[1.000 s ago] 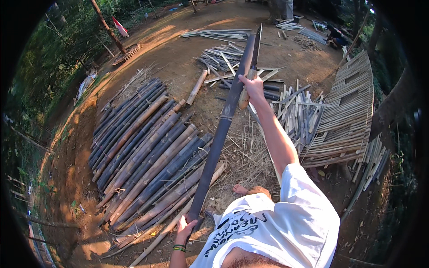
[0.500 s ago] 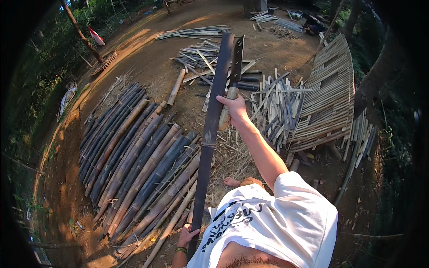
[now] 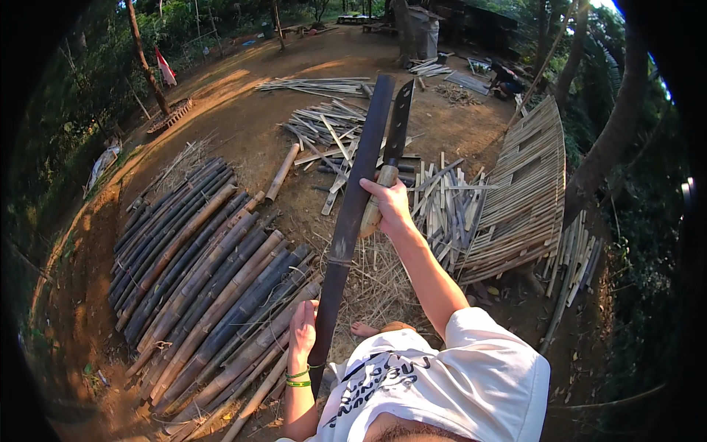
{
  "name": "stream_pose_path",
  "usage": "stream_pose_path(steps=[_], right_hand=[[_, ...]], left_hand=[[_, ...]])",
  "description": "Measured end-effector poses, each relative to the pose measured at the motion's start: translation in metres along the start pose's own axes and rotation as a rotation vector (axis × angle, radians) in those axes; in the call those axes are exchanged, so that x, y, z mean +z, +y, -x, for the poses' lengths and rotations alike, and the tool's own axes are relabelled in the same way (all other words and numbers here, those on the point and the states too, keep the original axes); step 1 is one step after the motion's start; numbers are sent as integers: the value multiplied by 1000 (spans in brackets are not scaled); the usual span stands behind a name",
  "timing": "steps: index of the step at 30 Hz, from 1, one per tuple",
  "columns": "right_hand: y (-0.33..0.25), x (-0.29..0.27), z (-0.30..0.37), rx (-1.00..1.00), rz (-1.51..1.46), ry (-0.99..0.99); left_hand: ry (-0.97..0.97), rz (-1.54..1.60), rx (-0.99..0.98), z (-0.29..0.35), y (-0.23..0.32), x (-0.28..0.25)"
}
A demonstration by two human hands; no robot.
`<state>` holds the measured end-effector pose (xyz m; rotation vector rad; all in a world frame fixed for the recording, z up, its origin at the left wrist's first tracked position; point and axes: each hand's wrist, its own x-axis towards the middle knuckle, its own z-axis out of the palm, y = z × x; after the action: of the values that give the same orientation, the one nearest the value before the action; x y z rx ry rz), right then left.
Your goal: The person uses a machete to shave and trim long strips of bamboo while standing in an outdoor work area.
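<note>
A long, dark split bamboo piece (image 3: 343,243) runs upright and slightly tilted in front of me, its lower end beside my shirt. My right hand (image 3: 388,205) is closed round the wooden handle of a machete (image 3: 398,121), with the thumb pressed on the bamboo's face. The machete's dark blade, with several holes, points away from me beside the bamboo's far end. Lower down, my left hand (image 3: 301,329) is at the bamboo's left edge, fingers bent and together against it; part of its grip is hidden.
Bamboo poles (image 3: 213,272) lie in a wide pile at left. Ahead are split strips (image 3: 449,199) and dark pieces; a slatted bamboo panel (image 3: 519,191) stands at right beside a tree trunk (image 3: 607,147). Shavings (image 3: 375,272) cover the ground near my foot. A person (image 3: 507,79) crouches far off.
My left hand has slid up from the bamboo's lower end to further along its left edge. The view has tilted up; my right hand keeps its grip on the machete and bamboo.
</note>
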<state>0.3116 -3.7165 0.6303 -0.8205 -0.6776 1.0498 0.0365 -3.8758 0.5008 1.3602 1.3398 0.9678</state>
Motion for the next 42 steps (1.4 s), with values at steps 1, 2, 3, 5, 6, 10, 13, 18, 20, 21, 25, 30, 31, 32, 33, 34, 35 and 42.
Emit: stream_pose_path(steps=[1, 2, 3, 5, 6, 10, 13, 18, 20, 21, 25, 30, 31, 32, 33, 34, 35, 42], right_hand=[[-3, 1, 4, 0, -7, -14], [-5, 2, 5, 3, -14, -29], [-6, 1, 7, 4, -20, -42], [-7, -3, 9, -26, -13, -83], [-8, -7, 11, -44, -10, -102], [-24, -35, 30, -219, 394, -16], [-38, -62, 60, -296, 483, 48], [-41, -118, 113, -440, 699, 110], [-49, -140, 132, -469, 811, 117], [-51, -145, 137, -462, 840, 104], [-61, -164, 146, -427, 1070, 136], [-65, -153, 125, -454, 1123, 131], [-66, -148, 120, -430, 1198, 120], [-65, -145, 115, -443, 1238, 104], [-62, -141, 111, -457, 1279, 89], [-59, -136, 108, -491, 1307, 45], [-52, -128, 103, -526, 1324, -16], [-17, -109, 97, -737, 1474, -411]], left_hand=[[32, -56, 79, -2, -5, 7], [54, 5, 102, 2, 8, 16], [44, 5, 84, 4, 5, 19], [94, 27, 96, 4, 5, 29], [115, 5, 86, 7, 9, 35], [171, -48, 165, 15, 14, 46], [149, -13, 174, 14, 8, 47], [129, -40, 106, 18, 16, 40], [38, 57, 42, 18, 17, 43], [-25, 93, -17, 22, 20, 40], [-36, 40, -202, 19, 35, 41], [-11, -158, -132, 12, 22, 46], [46, -180, 45, 8, 4, 50], [9, -110, 7, 5, 2, 54], [-21, -80, -22, 3, 1, 56], [-52, -49, -52, 2, 1, 58], [-65, -21, -85, 4, 1, 56], [-147, 78, 150, -1, -42, 59]])
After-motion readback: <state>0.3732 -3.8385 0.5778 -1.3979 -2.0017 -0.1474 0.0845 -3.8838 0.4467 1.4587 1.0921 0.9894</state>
